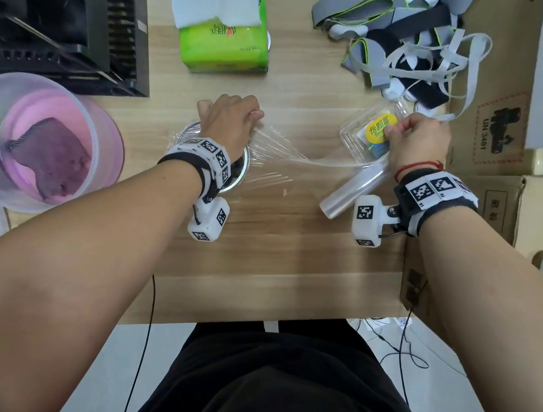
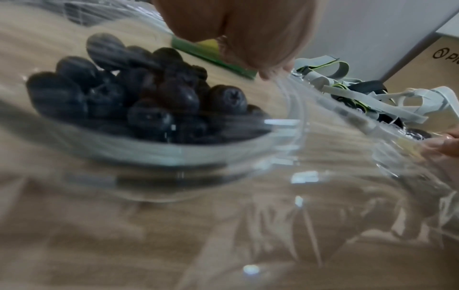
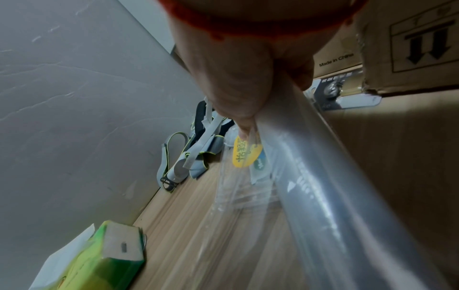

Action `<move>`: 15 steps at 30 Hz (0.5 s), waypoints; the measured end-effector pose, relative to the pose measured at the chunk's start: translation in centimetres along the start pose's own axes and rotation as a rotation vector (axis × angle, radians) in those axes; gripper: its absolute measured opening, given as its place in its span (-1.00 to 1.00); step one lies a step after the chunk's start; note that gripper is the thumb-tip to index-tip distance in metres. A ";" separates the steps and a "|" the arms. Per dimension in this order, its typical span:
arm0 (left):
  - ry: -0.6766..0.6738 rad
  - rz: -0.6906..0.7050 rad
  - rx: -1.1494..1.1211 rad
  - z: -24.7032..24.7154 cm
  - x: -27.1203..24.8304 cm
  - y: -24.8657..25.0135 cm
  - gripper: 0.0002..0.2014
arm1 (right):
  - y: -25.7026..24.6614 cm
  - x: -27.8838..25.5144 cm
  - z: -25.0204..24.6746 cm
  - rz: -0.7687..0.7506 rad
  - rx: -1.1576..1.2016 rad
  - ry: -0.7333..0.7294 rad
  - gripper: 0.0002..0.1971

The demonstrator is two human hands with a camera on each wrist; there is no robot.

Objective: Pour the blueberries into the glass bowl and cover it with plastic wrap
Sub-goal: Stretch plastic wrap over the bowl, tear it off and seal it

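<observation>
Pinching stretched plastic wrap (image 1: 283, 155) over glass bowl (image 2: 174, 155) of blueberries (image 2: 174, 96): left hand (image 1: 229, 120); right hand (image 1: 416, 142) grips wrap roll (image 1: 351, 192) at table (image 1: 290, 260) right edge; cardboard box (image 1: 498, 97) marked "UN 3481".

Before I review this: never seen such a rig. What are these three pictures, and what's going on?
No robot: a person's bare hands, each wrist strapped with a small white camera. The top-down picture comes from a head camera; the other two look along each hand. The left hand pinches plastic wrap above the glass bowl of blueberries; the right hand grips the roll, the film stretched between them. On the wooden table: a clear berry box that looks empty, a green tissue pack and a heap of grey straps; a pink tub stands at the left.
</observation>
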State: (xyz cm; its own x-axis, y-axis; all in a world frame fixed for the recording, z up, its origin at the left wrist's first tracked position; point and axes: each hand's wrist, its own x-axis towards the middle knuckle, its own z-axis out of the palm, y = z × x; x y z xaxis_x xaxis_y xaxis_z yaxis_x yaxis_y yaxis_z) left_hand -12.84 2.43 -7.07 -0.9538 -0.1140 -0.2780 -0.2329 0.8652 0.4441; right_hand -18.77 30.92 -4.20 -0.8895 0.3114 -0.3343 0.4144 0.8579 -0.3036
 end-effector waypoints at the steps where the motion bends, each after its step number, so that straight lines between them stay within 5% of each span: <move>1: 0.003 -0.006 -0.005 -0.1 -0.1 -0.2 -0.74 | 0.0 -0.1 0.1 -0.002 0.009 -0.002 -0.90; 15: 0.002 -0.024 0.048 -0.8 -1.4 -2.0 -0.71 | 0.2 -1.0 0.2 0.006 -0.001 0.036 -0.91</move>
State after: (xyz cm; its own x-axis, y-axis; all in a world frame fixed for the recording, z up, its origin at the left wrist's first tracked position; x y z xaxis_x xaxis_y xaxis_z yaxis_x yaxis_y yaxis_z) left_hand -11.14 0.47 -6.92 -0.9484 -0.1361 -0.2864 -0.2465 0.8846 0.3959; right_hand -17.77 30.67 -4.09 -0.8935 0.3306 -0.3040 0.4193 0.8565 -0.3011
